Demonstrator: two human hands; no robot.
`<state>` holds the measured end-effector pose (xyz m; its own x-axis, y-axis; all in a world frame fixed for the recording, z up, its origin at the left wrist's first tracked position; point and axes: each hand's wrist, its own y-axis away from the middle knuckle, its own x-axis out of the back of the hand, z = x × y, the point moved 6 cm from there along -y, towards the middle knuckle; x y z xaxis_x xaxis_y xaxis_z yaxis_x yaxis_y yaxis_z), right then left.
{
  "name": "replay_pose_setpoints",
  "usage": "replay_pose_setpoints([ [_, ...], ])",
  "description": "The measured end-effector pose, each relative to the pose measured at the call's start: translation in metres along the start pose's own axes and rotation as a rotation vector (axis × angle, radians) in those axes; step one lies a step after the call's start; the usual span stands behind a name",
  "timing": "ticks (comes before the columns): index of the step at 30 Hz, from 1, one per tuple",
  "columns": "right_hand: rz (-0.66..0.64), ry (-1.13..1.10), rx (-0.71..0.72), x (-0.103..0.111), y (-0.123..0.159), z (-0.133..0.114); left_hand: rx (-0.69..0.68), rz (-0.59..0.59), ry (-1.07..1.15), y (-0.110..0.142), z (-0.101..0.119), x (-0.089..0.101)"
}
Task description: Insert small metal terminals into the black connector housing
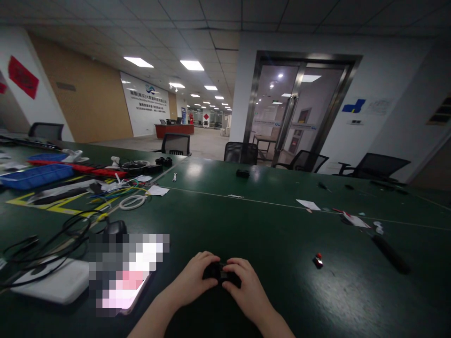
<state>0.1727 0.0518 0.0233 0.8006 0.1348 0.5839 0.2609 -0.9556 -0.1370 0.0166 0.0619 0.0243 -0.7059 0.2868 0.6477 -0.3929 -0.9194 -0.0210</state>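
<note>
At the near middle of the green table, my left hand (194, 278) and my right hand (245, 283) are close together. Between them is a small, dark black object (223, 271), held at its two ends with thumbs and fingers. My fingers cover much of it, and its kind cannot be made out. To the right, apart from my hands, lies a small red and black item (318, 260). Left of my left hand is a bright, partly blurred-out phone-like slab (143, 270).
A white box-like device (58, 281) with black cables lies at the near left. Behind it are blue trays (37, 177), a coil of white tubing (133, 202) and loose wires. A black-handled tool (391, 253) lies at right. Office chairs (241, 152) line the far edge.
</note>
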Motion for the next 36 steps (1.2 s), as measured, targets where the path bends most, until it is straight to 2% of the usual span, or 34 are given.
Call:
replay_pose_setpoints([
  [7,-0.002,0.061,0.035,-0.003,0.0,-0.002,0.02,-0.009,0.017,0.001,0.01,0.005],
  [15,0.02,0.028,0.007,0.004,0.001,-0.014,-0.025,0.022,0.031,0.0,0.003,0.004],
  [20,0.133,-0.054,-0.008,0.018,0.004,-0.016,-0.024,0.019,0.017,-0.001,0.003,0.004],
  [28,0.381,-0.222,0.072,0.046,0.01,-0.009,-0.023,0.02,0.024,0.0,-0.003,0.001],
  [36,0.624,-0.355,-0.013,0.069,0.02,0.01,-0.012,-0.005,0.017,0.003,0.001,0.003],
])
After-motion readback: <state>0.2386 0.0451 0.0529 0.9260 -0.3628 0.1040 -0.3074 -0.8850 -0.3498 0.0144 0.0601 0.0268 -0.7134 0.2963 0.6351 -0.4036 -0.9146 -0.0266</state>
